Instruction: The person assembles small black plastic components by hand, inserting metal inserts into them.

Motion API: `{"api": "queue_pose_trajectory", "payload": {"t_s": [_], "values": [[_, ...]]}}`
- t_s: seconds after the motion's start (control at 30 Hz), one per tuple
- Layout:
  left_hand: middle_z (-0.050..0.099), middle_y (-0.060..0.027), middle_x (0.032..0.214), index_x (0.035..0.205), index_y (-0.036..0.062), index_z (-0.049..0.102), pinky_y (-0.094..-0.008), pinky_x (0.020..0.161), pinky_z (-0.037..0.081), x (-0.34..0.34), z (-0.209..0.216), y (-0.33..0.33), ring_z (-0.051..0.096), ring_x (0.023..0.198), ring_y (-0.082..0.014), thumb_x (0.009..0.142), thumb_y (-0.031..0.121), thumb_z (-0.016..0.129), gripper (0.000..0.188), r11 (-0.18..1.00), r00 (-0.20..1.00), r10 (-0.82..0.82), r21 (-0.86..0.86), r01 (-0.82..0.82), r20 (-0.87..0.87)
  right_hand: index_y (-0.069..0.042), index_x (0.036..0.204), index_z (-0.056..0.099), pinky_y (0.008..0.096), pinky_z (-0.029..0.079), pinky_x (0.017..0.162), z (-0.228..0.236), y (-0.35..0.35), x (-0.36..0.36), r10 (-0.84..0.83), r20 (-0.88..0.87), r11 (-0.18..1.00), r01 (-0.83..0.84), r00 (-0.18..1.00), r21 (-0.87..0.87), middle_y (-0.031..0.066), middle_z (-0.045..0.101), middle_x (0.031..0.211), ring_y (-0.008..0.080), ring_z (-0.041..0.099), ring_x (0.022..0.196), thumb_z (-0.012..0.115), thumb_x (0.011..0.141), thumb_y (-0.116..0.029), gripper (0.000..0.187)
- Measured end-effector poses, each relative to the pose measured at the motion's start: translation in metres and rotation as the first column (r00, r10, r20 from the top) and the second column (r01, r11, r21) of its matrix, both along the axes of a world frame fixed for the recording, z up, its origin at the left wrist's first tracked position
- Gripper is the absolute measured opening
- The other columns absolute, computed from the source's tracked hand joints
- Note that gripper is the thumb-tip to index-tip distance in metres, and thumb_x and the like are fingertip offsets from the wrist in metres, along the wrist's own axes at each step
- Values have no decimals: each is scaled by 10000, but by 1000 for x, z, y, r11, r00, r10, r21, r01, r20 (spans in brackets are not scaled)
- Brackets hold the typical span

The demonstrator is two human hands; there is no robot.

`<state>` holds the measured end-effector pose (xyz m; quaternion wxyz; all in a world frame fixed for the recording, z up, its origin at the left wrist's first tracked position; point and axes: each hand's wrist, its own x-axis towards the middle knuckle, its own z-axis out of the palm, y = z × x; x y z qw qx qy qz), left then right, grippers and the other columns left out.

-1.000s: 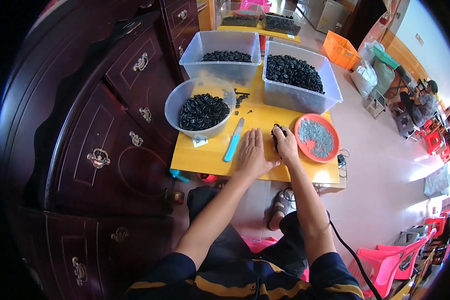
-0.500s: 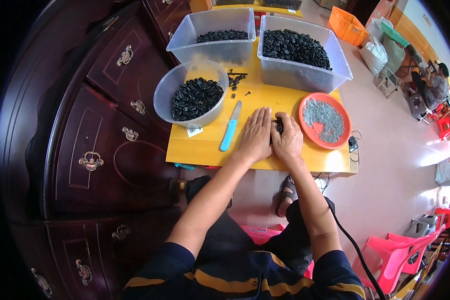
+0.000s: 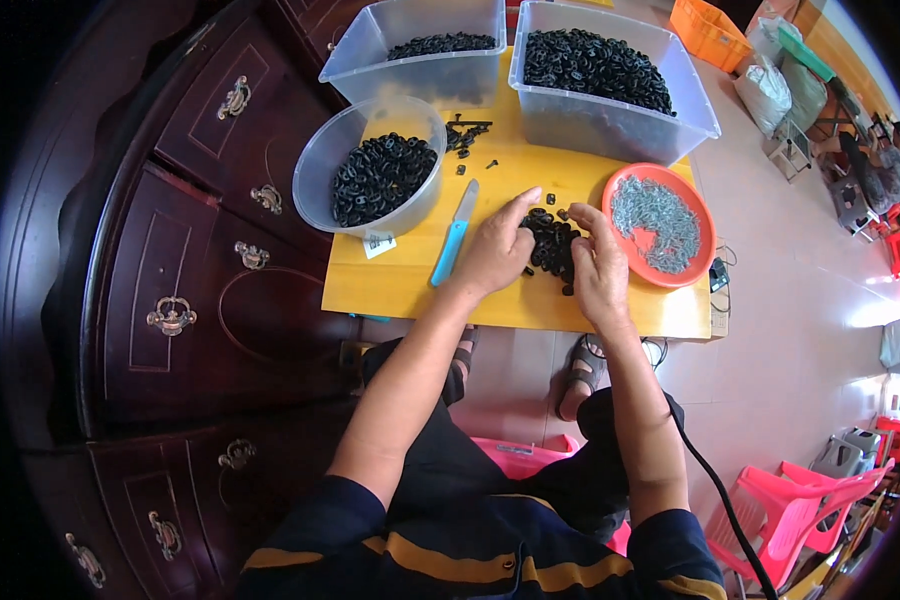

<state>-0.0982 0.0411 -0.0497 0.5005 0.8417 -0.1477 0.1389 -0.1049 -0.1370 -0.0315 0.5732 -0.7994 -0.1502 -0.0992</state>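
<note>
A small heap of black plastic pieces (image 3: 550, 243) lies on the yellow tabletop (image 3: 370, 285), between my two hands. My left hand (image 3: 502, 242) is at the heap's left side, its fingers apart and cupped toward the pieces. On the other side, my right hand (image 3: 600, 262) curves its fingers around the heap's right edge, thumb apart. Neither hand has closed on a piece. To the left of my left hand lies a knife (image 3: 451, 248) with a blue handle. An orange-red plate (image 3: 646, 239) of small silvery metal parts sits just right of my right hand.
A round clear tub (image 3: 305, 190) of black pieces stands at the table's left. Two clear bins, a left one (image 3: 420, 84) and a right one (image 3: 610, 128), hold more at the back. Loose black bits (image 3: 462, 137) lie near the tub. Dark drawers (image 3: 200, 320) border the left.
My hands were together, close to flat on the table with black pieces between them. Now they have parted, and a spread heap of black pieces shows between them. The view has shifted slightly.
</note>
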Motion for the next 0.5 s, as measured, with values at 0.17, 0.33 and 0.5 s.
{"api": "queue_pose_trajectory", "payload": {"t_s": [0.17, 0.33, 0.5], "values": [[630, -226, 1225, 1248, -6, 580, -432, 1007, 466, -1, 18, 0, 594, 1157, -386, 819, 18, 572, 430, 995, 993, 90, 25, -93, 80, 0, 1293, 525, 357, 479, 1009, -5, -20, 6, 23, -88, 982, -6, 996, 190, 168, 650, 1200, 247, 610, 1177, 419, 885, 110, 435], [651, -163, 1207, 1097, 58, 696, -395, 986, 483, -9, 24, 2, 614, 1138, -335, 777, 61, 720, 320, 975, 982, 85, 190, -117, 172, -7, 1265, 549, 307, 500, 953, 16, -34, 5, 62, -201, 886, 38, 978, 461, 115, 670, 1126, 169, 629, 1044, 408, 950, 75, 355], [657, -156, 1167, 965, 82, 730, -415, 988, 471, -3, 9, -4, 587, 1147, -335, 784, 116, 744, 185, 955, 981, 6, 288, -63, 195, 15, 1195, 562, 282, 543, 853, 28, -53, 11, -23, -255, 731, 191, 967, 656, 128, 681, 1090, 168, 666, 957, 460, 978, 8, 240]]}}
